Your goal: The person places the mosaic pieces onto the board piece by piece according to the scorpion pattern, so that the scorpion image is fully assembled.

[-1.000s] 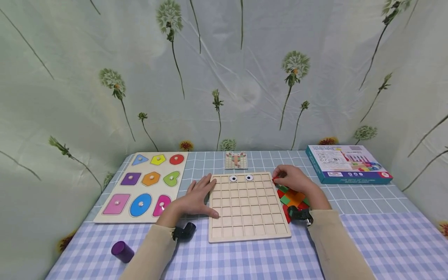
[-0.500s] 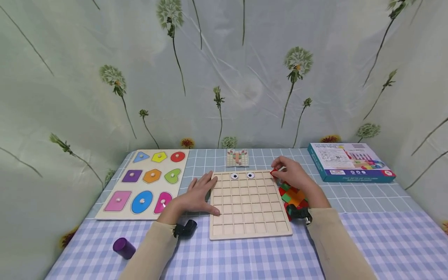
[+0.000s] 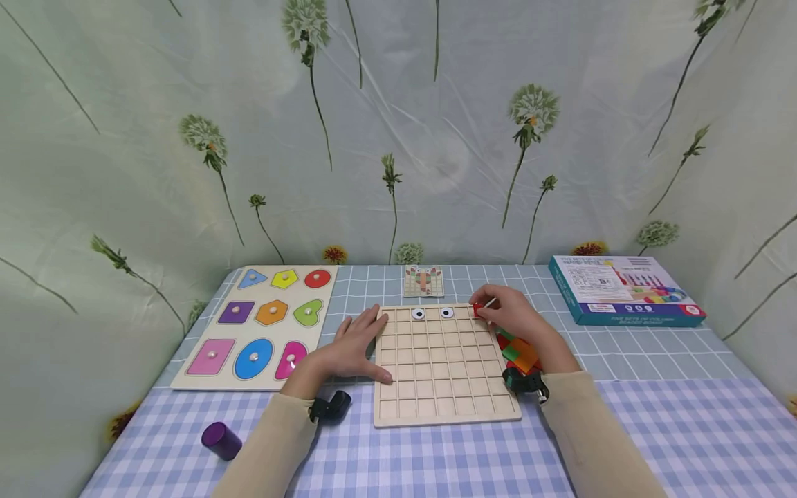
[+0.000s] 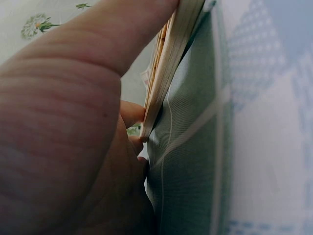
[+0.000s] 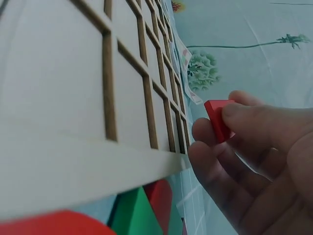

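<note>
A wooden grid board [image 3: 442, 373] lies on the table between my hands. Two eye tiles, a left one [image 3: 418, 314] and a right one [image 3: 447, 312], sit in its far row. With fingers spread, my left hand [image 3: 351, 349] rests along the board's left edge, thumb on the near part of that side. My right hand [image 3: 512, 315] pinches a small red tile [image 5: 217, 117] between thumb and fingers, over the far right corner of the grid. Seen from the right wrist, the tile is tilted above the grid. Loose red, green and orange tiles [image 3: 521, 353] lie under the right wrist, partly hidden.
A small pattern card [image 3: 423, 281] lies behind the board. To the left is a shape puzzle board [image 3: 252, 332] with knobbed pieces, and a purple cylinder [image 3: 221, 441] nearer the front. A flat teal-sided box [image 3: 625, 290] lies at the back right.
My right hand has moved left with the red tile, from beside the loose tiles to the board's far right corner. The left hand has stayed in place.
</note>
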`<move>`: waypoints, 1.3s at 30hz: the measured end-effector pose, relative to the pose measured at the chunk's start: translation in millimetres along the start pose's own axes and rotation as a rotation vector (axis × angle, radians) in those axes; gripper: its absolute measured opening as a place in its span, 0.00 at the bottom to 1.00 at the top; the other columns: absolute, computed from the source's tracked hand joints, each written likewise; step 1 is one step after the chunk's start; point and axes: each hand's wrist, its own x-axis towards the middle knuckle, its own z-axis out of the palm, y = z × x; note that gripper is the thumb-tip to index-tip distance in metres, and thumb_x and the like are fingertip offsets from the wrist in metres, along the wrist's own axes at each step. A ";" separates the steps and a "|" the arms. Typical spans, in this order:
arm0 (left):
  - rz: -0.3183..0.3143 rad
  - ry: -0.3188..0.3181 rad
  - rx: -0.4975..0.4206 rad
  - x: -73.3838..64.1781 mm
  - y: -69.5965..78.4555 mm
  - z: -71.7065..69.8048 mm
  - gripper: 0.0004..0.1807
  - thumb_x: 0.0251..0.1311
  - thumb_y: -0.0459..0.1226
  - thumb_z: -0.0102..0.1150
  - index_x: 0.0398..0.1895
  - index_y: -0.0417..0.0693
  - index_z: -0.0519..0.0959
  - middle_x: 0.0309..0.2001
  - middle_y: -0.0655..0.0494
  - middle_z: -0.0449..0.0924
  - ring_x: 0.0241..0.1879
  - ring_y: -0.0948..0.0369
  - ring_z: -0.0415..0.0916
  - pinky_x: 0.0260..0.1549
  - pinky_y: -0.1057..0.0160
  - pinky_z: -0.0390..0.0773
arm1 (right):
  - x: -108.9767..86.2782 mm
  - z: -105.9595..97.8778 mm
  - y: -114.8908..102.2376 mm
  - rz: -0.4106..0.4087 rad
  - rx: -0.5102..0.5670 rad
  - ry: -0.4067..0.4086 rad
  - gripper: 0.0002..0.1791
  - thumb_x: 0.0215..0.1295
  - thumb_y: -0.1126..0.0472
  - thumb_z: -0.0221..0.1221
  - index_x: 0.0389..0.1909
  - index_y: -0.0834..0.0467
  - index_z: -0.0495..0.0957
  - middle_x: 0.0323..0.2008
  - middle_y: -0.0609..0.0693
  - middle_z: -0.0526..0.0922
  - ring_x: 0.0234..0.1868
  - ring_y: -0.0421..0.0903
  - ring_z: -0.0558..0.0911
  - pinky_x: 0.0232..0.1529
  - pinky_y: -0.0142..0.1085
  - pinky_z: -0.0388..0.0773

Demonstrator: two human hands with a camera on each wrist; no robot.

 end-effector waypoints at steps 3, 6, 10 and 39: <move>-0.006 0.000 -0.003 -0.1 -0.7 0.6 0.66 0.41 0.59 0.77 0.80 0.48 0.50 0.82 0.48 0.37 0.82 0.49 0.34 0.78 0.39 0.32 | 0.2 2.7 -1.9 0.001 -0.018 -0.010 0.09 0.70 0.67 0.58 0.48 0.59 0.81 0.46 0.58 0.82 0.40 0.50 0.81 0.36 0.36 0.85; -0.009 0.001 -0.003 0.5 -1.6 1.4 0.66 0.41 0.60 0.77 0.80 0.49 0.51 0.83 0.49 0.37 0.82 0.49 0.33 0.78 0.39 0.32 | 0.6 4.9 -3.8 -0.014 -0.062 -0.004 0.08 0.69 0.66 0.59 0.46 0.57 0.82 0.45 0.56 0.83 0.42 0.50 0.81 0.40 0.37 0.83; -0.009 0.005 0.001 1.7 -2.6 2.2 0.66 0.41 0.60 0.77 0.80 0.50 0.51 0.83 0.51 0.37 0.82 0.50 0.33 0.78 0.40 0.31 | 0.8 7.0 -7.7 -0.047 -0.114 0.019 0.08 0.69 0.65 0.59 0.45 0.55 0.83 0.44 0.54 0.85 0.44 0.51 0.79 0.45 0.41 0.81; 0.007 -0.009 0.010 0.9 -1.5 -0.1 0.66 0.42 0.60 0.76 0.81 0.48 0.50 0.83 0.49 0.36 0.82 0.49 0.32 0.78 0.40 0.31 | 11.6 24.8 -9.4 -0.107 -0.228 0.112 0.13 0.67 0.72 0.57 0.40 0.54 0.87 0.41 0.53 0.84 0.45 0.52 0.80 0.49 0.48 0.81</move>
